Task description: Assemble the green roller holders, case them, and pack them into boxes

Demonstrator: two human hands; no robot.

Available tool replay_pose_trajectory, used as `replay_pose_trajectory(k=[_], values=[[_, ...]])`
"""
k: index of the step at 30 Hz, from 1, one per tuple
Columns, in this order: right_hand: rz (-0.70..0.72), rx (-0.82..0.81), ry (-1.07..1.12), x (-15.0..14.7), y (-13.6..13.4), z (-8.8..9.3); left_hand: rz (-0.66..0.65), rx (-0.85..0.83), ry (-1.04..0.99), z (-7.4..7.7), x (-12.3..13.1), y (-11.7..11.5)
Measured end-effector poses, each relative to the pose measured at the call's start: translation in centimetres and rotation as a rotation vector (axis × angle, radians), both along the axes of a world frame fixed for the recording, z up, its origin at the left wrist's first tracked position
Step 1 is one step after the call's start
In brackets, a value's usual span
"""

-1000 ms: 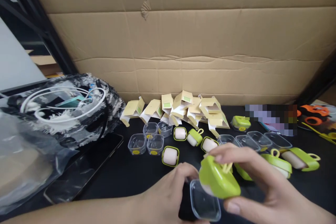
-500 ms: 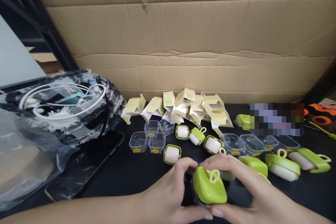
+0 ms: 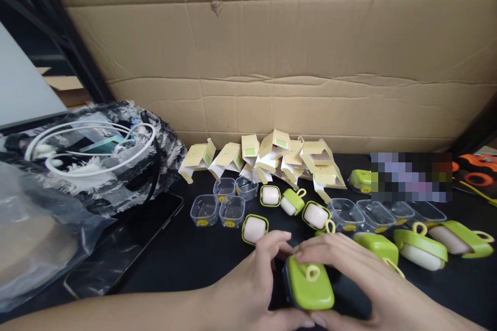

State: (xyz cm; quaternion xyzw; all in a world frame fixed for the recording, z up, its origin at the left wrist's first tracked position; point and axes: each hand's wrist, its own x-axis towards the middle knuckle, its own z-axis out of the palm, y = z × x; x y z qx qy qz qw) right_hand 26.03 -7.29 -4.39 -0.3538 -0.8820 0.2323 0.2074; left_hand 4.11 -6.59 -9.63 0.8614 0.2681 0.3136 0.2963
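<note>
Near the front edge, a small container (image 3: 312,287) with a green lid, a pale loop and a clear base sits between my hands. My right hand (image 3: 349,269) grips its lid, fingertips at the far edge and thumb at the near edge. Curled around the left side, my left hand (image 3: 252,279) has its thumb at the near edge and its index finger raised slightly off the lid. The container's underside is hidden. Just beyond the hands lie a green-rimmed lid with a pale insert (image 3: 255,229) and another such lid (image 3: 316,215).
Clear cups (image 3: 232,212) with yellow stickers stand left of centre, more clear cups (image 3: 345,213) at right. Several green lids (image 3: 421,248) lie right of my hands. Opened cartons (image 3: 272,152) line the cardboard wall (image 3: 272,51). At left are a phone (image 3: 128,248), a plastic bag (image 3: 42,238) and cables (image 3: 101,168).
The container's lid has turned flatter toward the camera, and its loop has shifted down slightly. My left index finger has come a little away from the right fingertips.
</note>
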Motion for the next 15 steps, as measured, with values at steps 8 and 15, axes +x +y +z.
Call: replay_pose_trajectory(k=[8, 15], values=[[0.018, 0.168, -0.093, -0.08, 0.19, 0.15, 0.010, -0.059, 0.047, 0.38, 0.28, -0.18], [0.048, 0.462, -0.094, -0.29, 0.23, 0.25, 0.000, -0.038, 0.070, 0.13, 0.17, -0.02]])
